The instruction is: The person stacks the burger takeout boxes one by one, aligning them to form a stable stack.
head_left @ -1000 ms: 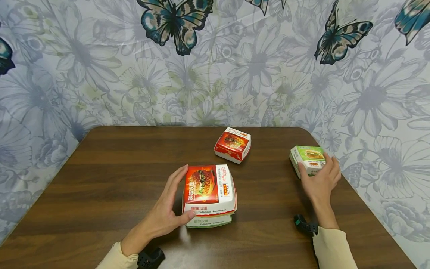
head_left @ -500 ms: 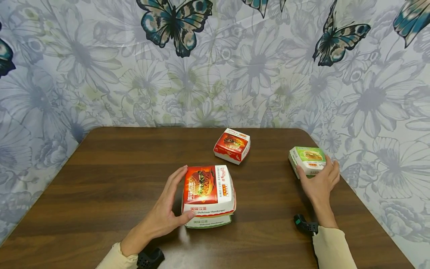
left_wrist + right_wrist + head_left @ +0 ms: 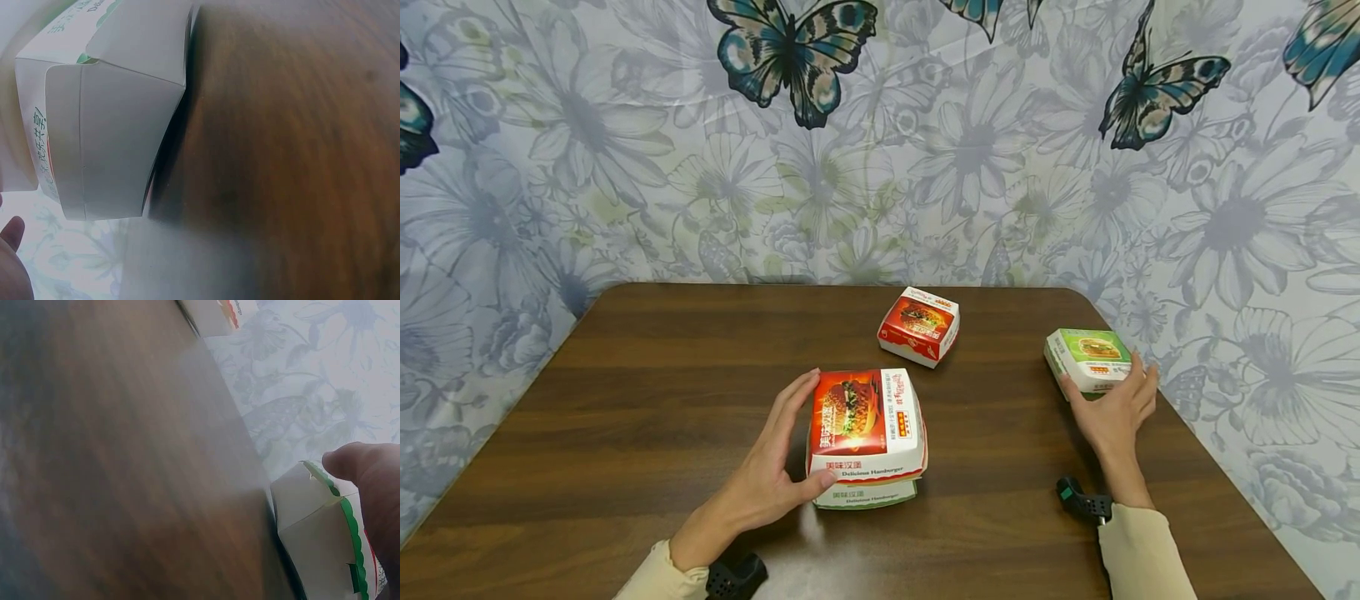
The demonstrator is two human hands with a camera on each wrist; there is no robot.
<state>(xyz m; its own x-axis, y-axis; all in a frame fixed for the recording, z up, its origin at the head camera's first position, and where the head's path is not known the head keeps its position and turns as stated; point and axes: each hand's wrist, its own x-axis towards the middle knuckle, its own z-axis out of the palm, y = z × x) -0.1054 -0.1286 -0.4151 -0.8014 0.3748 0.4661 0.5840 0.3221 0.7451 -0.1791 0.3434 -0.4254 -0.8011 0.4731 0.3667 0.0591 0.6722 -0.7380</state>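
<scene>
A large red hamburger box [image 3: 865,417] sits on a green-trimmed hamburger box [image 3: 867,497] near the middle of the table. My left hand [image 3: 758,475] lies along the stack's left side, fingers extended and thumb at the front corner. In the left wrist view, the lower box [image 3: 119,144] shows its plain white side. At the right edge stands a small green hamburger box [image 3: 1092,358]. My right hand [image 3: 1112,412] reaches round its near end, thumb and fingers spread to either side. The right wrist view has this box [image 3: 319,544] beside a fingertip [image 3: 340,461].
A small red hamburger box [image 3: 920,325] rests behind the stack, turned at an angle. The brown wooden table [image 3: 647,400] ends at a floral, butterfly-patterned backdrop [image 3: 970,167]. The small green box is close to the table's right edge.
The thumb and fingers of my right hand have spread slightly wider around the small green box. My left hand and the boxes keep their places.
</scene>
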